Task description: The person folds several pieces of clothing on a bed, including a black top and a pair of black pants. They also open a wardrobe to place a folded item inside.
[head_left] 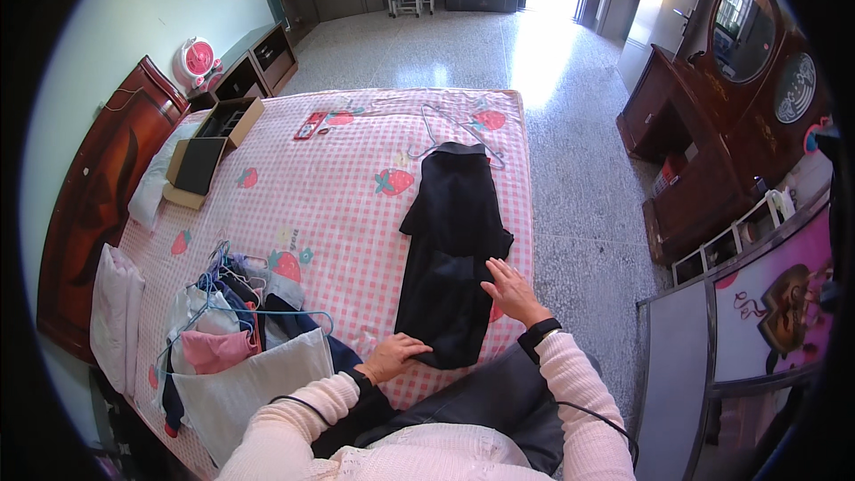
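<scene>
A black garment [451, 214], perhaps folded trousers, lies lengthwise along the right side of the bed. Its near end points toward me. At the garment's near left corner, my left hand [392, 358] has its fingers closed on the cloth edge; the thumb is hard to make out. My right hand [515, 289] is open beside the garment's right edge, fingers stretched out and fingertips close to the fabric. Beyond the garment's far end lies a thin wire hanger [429, 131], partly covered by the cloth.
Clothes on blue hangers, with a white cloth [267, 396] and a pink one [218, 352], are heaped on the bed at left. Toward the headboard [80, 214] are an open cardboard box [183, 196] and pillows. A red packet [309, 126] lies farther back. A wooden dresser [704, 160] stands at right.
</scene>
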Motion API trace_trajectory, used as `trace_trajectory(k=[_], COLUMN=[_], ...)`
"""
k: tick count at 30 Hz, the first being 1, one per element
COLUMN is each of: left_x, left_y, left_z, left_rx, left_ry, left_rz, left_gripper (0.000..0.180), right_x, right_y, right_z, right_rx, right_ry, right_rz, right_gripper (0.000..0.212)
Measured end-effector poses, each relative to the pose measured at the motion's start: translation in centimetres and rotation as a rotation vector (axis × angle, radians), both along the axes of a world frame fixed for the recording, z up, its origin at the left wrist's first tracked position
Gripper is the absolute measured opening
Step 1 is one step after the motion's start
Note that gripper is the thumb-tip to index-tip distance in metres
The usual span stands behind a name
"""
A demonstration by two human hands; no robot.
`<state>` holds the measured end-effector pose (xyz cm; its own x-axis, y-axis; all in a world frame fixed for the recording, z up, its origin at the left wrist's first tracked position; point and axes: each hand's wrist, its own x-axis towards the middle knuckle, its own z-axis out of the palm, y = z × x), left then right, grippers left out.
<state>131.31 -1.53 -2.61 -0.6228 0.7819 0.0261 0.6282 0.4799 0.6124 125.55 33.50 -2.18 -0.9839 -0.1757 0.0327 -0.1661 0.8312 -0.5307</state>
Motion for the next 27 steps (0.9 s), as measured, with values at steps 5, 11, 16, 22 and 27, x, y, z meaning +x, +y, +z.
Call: trace_trajectory(k=[5, 11, 16, 22, 27], left_x=[-1.0, 2.3, 1.6, -9.5, -21.5], left_y=[0.4, -1.1, -2.3, 1.2, 8.6], left_z=[8.5, 17.0, 21.7, 23.7, 19.8], left_rx=[0.085, 0.011, -0.005, -0.119, -0.09], left_ry=[0.104, 0.008, -0.116, -0.187, 0.003], left_rz=[0.003, -0.178, -0.142, 0.04, 0.079], left_gripper=[0.041, 0.033, 0.029, 0.032, 0.042], right_x=[0.0, 0.6, 7.0, 7.7, 6.5], right_y=[-2.7, -4.3, -6.1, -4.5, -0.9], right_z=[3.3, 4.3, 2.3, -2.3, -3.5], right_rx=[-0.085, -0.239, -0.412, -0.897, 0.877], right_ry=[0.049, -0.152, -0.512, -0.566, 0.143], right_rz=[0.165, 0.448, 0.549, 0.38, 0.579], right_gripper=[0.06, 0.043, 0.053, 0.051, 0.056])
